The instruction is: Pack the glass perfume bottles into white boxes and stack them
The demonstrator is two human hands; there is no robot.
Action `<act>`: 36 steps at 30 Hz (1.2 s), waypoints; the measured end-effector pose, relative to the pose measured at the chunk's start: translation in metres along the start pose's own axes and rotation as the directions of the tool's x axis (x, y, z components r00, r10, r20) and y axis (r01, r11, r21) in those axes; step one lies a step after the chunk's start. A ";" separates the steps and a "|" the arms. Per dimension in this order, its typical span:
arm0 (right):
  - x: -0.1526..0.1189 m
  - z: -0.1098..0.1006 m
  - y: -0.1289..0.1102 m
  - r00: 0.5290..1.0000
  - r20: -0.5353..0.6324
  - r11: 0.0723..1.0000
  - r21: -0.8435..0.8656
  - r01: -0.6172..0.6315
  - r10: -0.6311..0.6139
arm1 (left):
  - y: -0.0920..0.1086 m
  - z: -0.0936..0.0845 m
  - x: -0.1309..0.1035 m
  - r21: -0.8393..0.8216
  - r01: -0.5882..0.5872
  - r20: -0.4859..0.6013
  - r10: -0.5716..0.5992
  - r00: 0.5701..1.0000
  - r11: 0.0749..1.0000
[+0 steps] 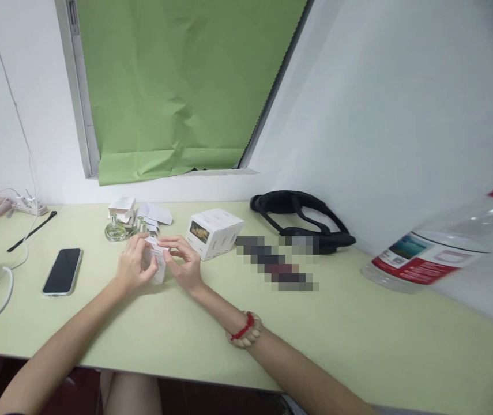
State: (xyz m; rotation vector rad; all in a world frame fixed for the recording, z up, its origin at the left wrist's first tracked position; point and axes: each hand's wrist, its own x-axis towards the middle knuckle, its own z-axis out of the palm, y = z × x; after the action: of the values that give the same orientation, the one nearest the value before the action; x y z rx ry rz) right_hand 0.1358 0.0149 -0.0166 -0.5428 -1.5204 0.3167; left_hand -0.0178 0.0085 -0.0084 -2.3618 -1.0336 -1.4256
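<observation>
A small white carton point(158, 271) stands upright on the table between my two hands. My left hand point(135, 262) wraps round its left side, thumb across the front. The fingers of my right hand point(184, 262) pinch at its upper right edge, by the top flap. Just behind the carton are a round glass perfume bottle point(115, 229) with pale green liquid and a second bottle point(140, 225), partly hidden by my left hand. A larger white box point(215, 230) with a picture on its side sits to the right of my right hand.
Opened white packaging point(155, 214) lies behind the bottles. A phone point(62, 272) rests at left, near a black strip point(32, 231) and a white cable point(6, 300). At right are a black headset point(302, 216), a blurred-out item point(274, 262) and a large plastic bottle point(428, 253).
</observation>
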 end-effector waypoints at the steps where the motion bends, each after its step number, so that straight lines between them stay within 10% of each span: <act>1: 0.000 0.000 0.000 1.000 0.008 1.000 0.002 -0.010 0.010 | 0.000 0.000 0.000 0.002 -0.007 -0.003 0.007 1.000 1.000; 16: 0.002 -0.003 0.005 0.998 0.021 0.997 0.045 -0.067 0.066 | -0.009 -0.003 0.003 0.206 -0.222 -0.107 0.248 0.963 0.953; 36: 0.002 -0.008 0.001 0.995 0.091 0.998 -0.050 0.033 -0.028 | -0.021 -0.001 0.003 0.091 -0.197 0.140 0.183 0.973 0.976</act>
State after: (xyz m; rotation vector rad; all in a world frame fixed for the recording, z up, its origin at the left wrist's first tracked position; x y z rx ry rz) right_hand 0.1439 0.0160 -0.0150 -0.5513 -1.6261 0.2820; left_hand -0.0309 0.0247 -0.0089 -2.4301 -0.8600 -1.1352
